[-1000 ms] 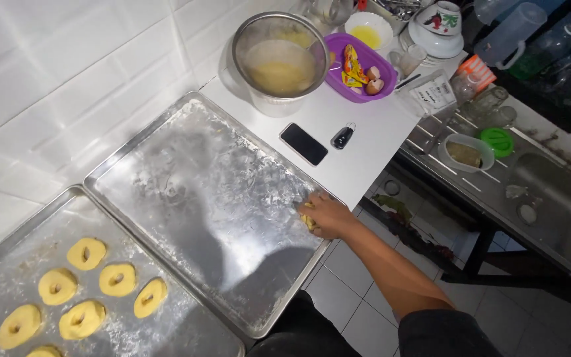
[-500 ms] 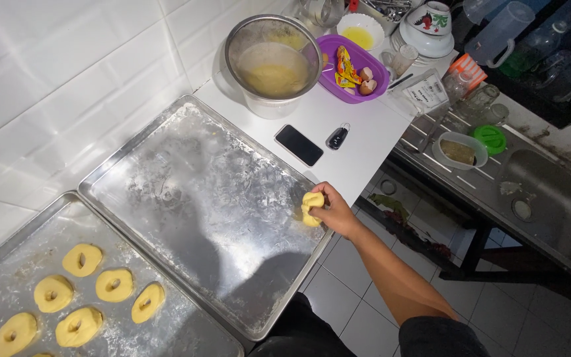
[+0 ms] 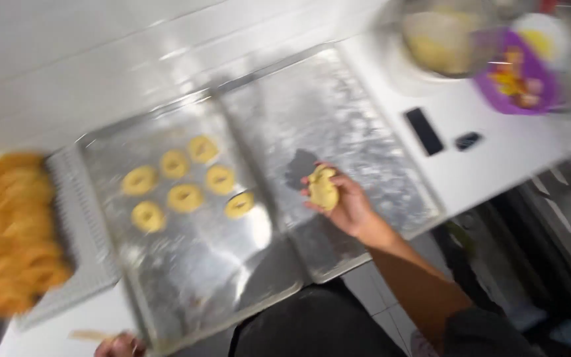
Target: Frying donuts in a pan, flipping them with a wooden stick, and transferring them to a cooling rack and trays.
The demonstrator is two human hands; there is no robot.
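Right hand (image 3: 345, 201): cupping a yellow dough lump (image 3: 323, 188), fingers curling around it, hovering over the bare right tray (image 3: 338, 112).
Left hand (image 3: 119, 345): peeking in at the bottom edge, fingers' state unclear.
Left tray (image 3: 193, 264): carrying six dough rings (image 3: 184, 197).

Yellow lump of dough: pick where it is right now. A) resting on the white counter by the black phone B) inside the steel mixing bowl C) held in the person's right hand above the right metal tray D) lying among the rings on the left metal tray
C: the yellow lump of dough sits in the right hand, raised over the floured right metal tray.
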